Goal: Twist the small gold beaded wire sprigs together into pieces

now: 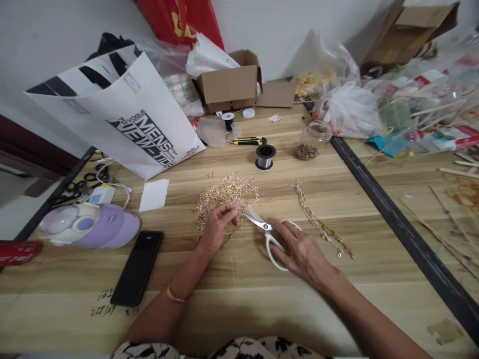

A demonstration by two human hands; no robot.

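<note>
My right hand (301,249) grips a pair of scissors (267,227) by the white handles, fingers through the loops. The blades are parted and point at my left hand (220,222). My left hand is closed in a pinch at the edge of a heap of small gold and clear beads (220,192). What the fingertips hold is too small to make out. Faint thin strands run down the table below the hand. To the right of the scissors lie gold and silver chains (318,222), bundled at their far end.
Beyond the beads stand a wire spool (265,157), a utility knife (247,141) and a jar of beads (310,142). A phone (137,269), purple bottle (108,227) and white paper bag (130,114) are at left. Cardboard boxes (230,85) and plastic bags (352,109) line the back.
</note>
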